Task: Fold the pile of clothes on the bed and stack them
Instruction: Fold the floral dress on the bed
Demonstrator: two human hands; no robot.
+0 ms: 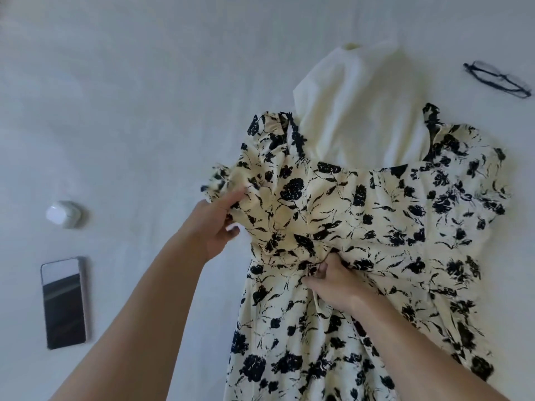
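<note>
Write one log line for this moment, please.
stage: folding floral dress | left hand: grips sleeve side | right hand: pinches waist | white garment: under dress

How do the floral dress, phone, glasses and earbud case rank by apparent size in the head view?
1. floral dress
2. phone
3. glasses, though farther away, so unsure
4. earbud case

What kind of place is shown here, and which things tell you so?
Most likely a bedroom, seen from above a bed. A white bedsheet fills the view. On it lie a floral dress, a phone, an earbud case and glasses.
</note>
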